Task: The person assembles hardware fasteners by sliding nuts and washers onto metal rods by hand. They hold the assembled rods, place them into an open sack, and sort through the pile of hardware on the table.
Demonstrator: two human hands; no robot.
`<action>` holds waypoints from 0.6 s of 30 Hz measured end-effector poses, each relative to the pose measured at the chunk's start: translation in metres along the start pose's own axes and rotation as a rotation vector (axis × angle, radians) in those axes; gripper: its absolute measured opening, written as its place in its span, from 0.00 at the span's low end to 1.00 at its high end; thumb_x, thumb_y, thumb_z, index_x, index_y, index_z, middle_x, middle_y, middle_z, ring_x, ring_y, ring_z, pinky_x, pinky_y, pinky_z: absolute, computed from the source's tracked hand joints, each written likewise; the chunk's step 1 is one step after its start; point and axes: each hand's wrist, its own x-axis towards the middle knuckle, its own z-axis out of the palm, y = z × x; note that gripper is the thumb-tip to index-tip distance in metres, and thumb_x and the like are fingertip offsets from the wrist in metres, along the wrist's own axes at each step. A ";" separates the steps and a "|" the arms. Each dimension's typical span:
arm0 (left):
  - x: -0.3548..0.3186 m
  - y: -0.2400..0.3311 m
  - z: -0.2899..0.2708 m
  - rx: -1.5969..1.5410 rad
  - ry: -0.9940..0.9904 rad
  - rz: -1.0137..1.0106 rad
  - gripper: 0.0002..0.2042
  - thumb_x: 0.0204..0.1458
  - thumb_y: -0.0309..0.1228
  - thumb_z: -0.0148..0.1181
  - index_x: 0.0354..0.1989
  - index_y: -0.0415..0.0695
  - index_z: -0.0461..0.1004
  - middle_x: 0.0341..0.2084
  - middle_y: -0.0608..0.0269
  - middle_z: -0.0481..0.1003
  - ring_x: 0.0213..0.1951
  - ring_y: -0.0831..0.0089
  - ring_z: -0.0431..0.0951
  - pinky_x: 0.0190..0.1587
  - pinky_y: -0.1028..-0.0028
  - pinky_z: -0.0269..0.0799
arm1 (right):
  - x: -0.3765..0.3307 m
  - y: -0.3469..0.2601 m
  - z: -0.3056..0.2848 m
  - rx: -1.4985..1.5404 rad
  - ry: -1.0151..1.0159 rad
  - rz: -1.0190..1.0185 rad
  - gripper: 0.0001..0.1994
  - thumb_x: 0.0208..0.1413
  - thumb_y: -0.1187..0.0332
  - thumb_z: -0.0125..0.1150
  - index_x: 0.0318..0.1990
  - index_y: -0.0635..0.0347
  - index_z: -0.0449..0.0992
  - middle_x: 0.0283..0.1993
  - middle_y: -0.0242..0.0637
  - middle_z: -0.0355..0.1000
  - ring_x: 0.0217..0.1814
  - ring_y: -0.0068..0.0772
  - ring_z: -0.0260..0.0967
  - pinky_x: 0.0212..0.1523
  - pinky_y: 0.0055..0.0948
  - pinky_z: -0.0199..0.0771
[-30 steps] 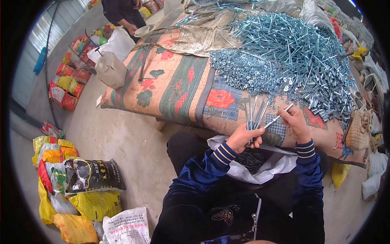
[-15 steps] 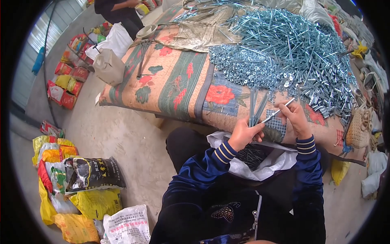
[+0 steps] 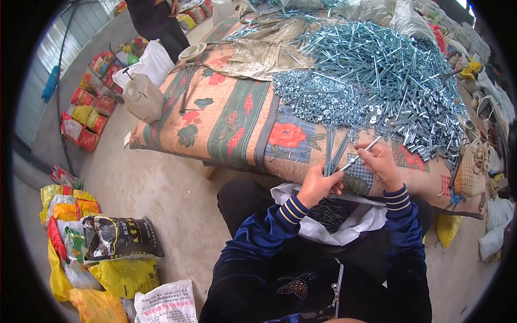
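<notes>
Floral quilt before you; your right hand pinches a bolt slanting down-left toward your left hand, which grips upright bolts.

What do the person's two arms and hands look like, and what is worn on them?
Both arms wear dark blue, shiny long sleeves. Each sleeve ends in a ribbed navy cuff with thin yellow stripes. The left hand and the right hand are bare, with no gloves.
</notes>
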 end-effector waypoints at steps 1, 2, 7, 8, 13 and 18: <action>0.000 0.001 -0.001 0.014 0.004 -0.034 0.09 0.52 0.29 0.59 0.35 0.36 0.69 0.21 0.60 0.74 0.18 0.76 0.75 0.19 0.82 0.68 | -0.002 -0.001 -0.003 -0.085 -0.012 0.119 0.13 0.54 0.70 0.59 0.44 0.68 0.74 0.35 0.33 0.75 0.33 0.20 0.71 0.36 0.19 0.71; 0.001 0.002 -0.003 0.029 0.008 -0.068 0.09 0.52 0.29 0.58 0.35 0.36 0.69 0.21 0.60 0.74 0.18 0.76 0.75 0.19 0.82 0.69 | -0.003 -0.003 -0.003 -0.085 -0.005 0.125 0.13 0.54 0.70 0.59 0.44 0.68 0.74 0.35 0.33 0.75 0.33 0.20 0.71 0.36 0.19 0.71; -0.005 -0.010 0.010 0.261 0.118 0.243 0.06 0.53 0.28 0.57 0.30 0.37 0.71 0.15 0.62 0.73 0.17 0.74 0.74 0.19 0.74 0.68 | -0.002 0.012 0.009 -0.089 -0.133 -0.031 0.10 0.52 0.68 0.61 0.39 0.63 0.76 0.28 0.26 0.71 0.27 0.14 0.65 0.28 0.17 0.64; -0.004 -0.012 0.006 0.476 0.177 0.407 0.05 0.51 0.26 0.57 0.29 0.36 0.71 0.13 0.58 0.72 0.16 0.70 0.74 0.20 0.71 0.67 | 0.002 0.017 0.012 -0.126 -0.114 -0.025 0.08 0.52 0.68 0.62 0.37 0.61 0.76 0.27 0.25 0.69 0.26 0.14 0.64 0.25 0.16 0.62; -0.001 -0.002 0.007 0.380 0.230 0.272 0.11 0.54 0.32 0.58 0.25 0.38 0.72 0.12 0.67 0.70 0.16 0.81 0.69 0.17 0.77 0.63 | 0.002 0.000 0.027 -0.283 0.113 0.015 0.09 0.50 0.65 0.63 0.29 0.62 0.75 0.24 0.26 0.69 0.27 0.14 0.65 0.25 0.17 0.63; 0.011 0.010 -0.018 0.157 0.174 0.046 0.12 0.57 0.36 0.53 0.40 0.39 0.74 0.15 0.74 0.65 0.15 0.85 0.62 0.16 0.82 0.55 | -0.011 0.006 0.006 -0.393 0.006 -0.099 0.14 0.49 0.61 0.64 0.31 0.65 0.77 0.25 0.31 0.73 0.28 0.19 0.68 0.28 0.20 0.67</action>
